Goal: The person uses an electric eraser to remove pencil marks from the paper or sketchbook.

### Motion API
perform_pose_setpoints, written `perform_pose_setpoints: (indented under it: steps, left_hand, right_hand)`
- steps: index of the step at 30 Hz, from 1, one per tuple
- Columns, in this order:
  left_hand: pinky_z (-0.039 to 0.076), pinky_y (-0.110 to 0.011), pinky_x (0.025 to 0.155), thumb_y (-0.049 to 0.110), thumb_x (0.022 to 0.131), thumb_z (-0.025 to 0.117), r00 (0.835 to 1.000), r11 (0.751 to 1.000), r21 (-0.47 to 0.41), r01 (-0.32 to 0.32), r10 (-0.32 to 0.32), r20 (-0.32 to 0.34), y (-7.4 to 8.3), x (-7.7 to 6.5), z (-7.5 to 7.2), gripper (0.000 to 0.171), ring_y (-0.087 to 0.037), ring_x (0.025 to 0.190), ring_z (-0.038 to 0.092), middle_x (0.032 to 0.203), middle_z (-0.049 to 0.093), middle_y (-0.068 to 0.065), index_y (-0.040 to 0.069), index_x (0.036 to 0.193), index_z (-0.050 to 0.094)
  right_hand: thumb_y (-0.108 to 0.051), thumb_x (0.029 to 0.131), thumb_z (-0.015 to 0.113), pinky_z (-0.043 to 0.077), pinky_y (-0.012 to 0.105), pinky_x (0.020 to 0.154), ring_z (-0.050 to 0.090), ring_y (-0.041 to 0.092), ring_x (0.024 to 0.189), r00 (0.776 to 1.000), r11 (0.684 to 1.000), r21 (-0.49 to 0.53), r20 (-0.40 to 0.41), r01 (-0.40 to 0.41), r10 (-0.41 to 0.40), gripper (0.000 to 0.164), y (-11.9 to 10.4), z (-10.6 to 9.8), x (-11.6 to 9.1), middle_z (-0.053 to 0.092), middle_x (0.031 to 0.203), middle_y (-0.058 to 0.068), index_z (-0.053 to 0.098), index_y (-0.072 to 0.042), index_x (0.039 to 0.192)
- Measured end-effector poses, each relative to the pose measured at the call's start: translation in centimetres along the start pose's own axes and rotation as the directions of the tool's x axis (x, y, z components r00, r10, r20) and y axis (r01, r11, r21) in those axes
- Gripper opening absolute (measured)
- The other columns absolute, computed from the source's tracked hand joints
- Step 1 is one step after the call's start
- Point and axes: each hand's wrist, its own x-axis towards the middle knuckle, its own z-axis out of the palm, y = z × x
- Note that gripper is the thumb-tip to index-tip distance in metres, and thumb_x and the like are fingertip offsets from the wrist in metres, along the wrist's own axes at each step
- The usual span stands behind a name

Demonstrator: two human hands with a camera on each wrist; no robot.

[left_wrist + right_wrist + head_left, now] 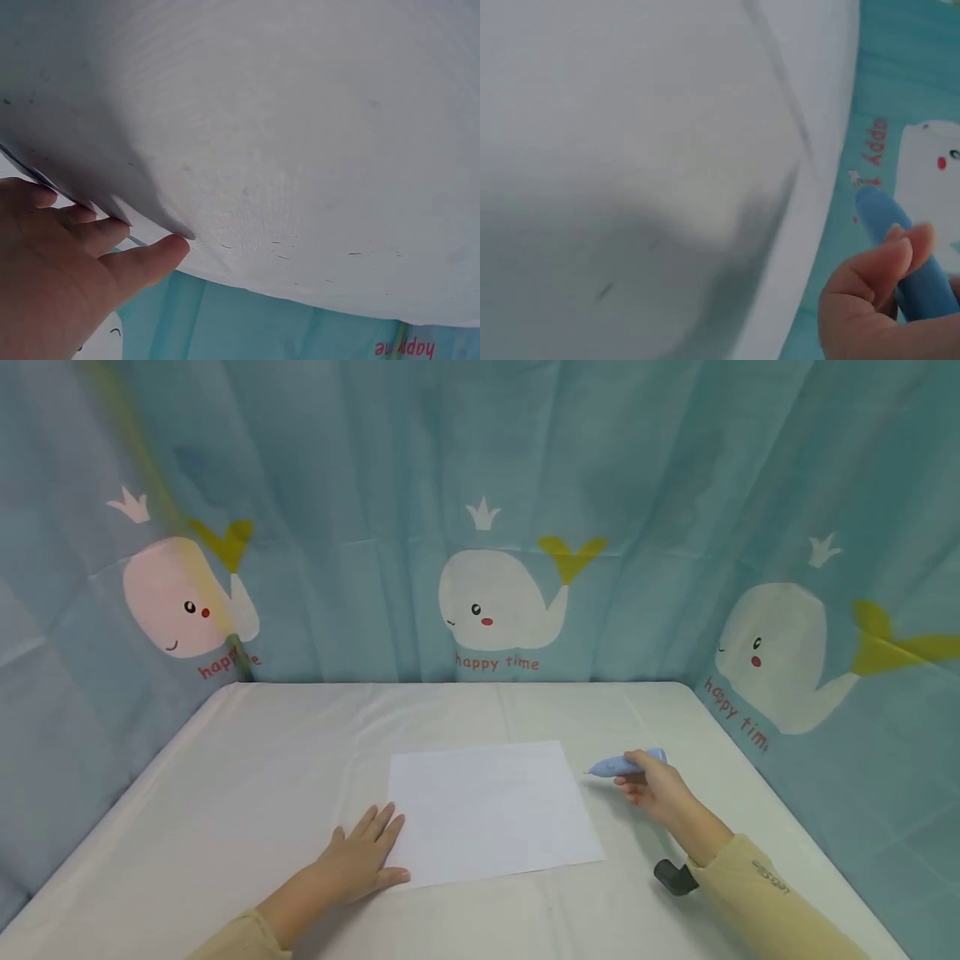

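Note:
A blank white sheet of paper (491, 814) lies flat in the middle of the table. My left hand (360, 860) rests at the sheet's left edge, fingers spread, with the fingertips and thumb tip at its border. To the right of the sheet, my right hand (656, 789) holds a thick light-blue pen-shaped tool (617, 766) above the table. Its thin tip points left towards the paper, apart from it. In the right wrist view, the thumb and fingers pinch the blue barrel (926, 289); part of it is hidden by the hand.
A white cloth covers the table (262, 777). Beside the right forearm is a small black object (675, 877), partly hidden by the sleeve. Blue-green curtains (345, 527) printed with whales stand around the table's back and sides.

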Motion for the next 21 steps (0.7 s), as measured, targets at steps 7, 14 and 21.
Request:
perform_pose_setpoints:
  steps: [7,14,21]
  left_hand:
    - [0.020,-0.079,0.095,0.053,0.091,0.059,1.000,1.000,-0.004,-0.012,0.012,-0.010,-0.1,0.1,0.5,0.083,-0.048,0.141,0.020,0.154,0.024,-0.027,-0.005,0.145,0.037]
    - [0.020,-0.079,0.094,0.054,0.090,0.059,1.000,1.000,0.000,-0.005,0.005,-0.011,-0.6,0.1,0.9,0.083,-0.048,0.141,0.020,0.154,0.024,-0.027,-0.005,0.145,0.037]
    - [0.019,-0.080,0.095,0.053,0.091,0.060,1.000,1.000,-0.016,-0.006,0.006,-0.023,-0.6,0.3,0.7,0.083,-0.048,0.141,0.019,0.155,0.024,-0.027,-0.005,0.145,0.037]
  right_hand:
    - [-0.023,0.089,0.070,0.051,0.024,0.060,0.064,0.012,0.066,0.999,0.970,-0.242,-0.036,-0.034,0.026,0.050,1.2,-3.5,-0.5,0.068,0.081,0.003,0.050,0.012,0.119]
    - [-0.027,0.088,0.069,0.043,0.024,0.054,0.050,0.012,0.056,0.998,0.839,-0.539,-0.037,-0.070,0.060,0.043,2.3,-4.0,-0.8,0.057,0.068,0.005,0.054,0.010,0.105]
    - [-0.026,0.087,0.071,0.045,0.029,0.060,0.048,0.019,0.071,0.999,0.678,-0.735,-0.015,0.016,-0.039,0.028,2.6,-2.7,-1.1,0.053,0.080,0.008,0.061,0.000,0.083]
